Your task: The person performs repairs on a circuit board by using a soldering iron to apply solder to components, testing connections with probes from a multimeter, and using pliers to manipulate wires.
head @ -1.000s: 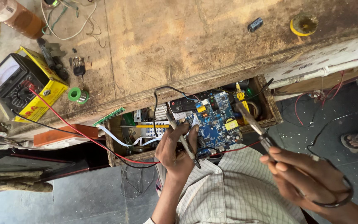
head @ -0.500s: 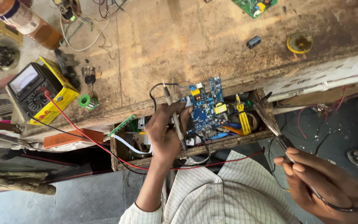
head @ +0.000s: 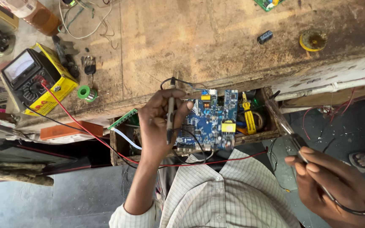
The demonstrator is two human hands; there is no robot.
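Blue rectangular circuit board [head: 211, 122] sits in the wooden drawer [head: 275, 122] under the bench edge. Left hand [head: 159, 126] clamps a slim probe [head: 170, 110] and the board; right hand [head: 334, 185] grips another. Probing step: both tips need contact points.

Single head-worn view, looking steeply down from above the person's own chest. Worn wooden workbench [head: 216, 46] fills the upper frame, its near edge running across the middle; dark floor along the bottom. Close range: checked white shirt [head: 229, 198] at bottom centre, open wooden drawer [head: 271, 134] under the near edge mid-frame. No second view to overlap.
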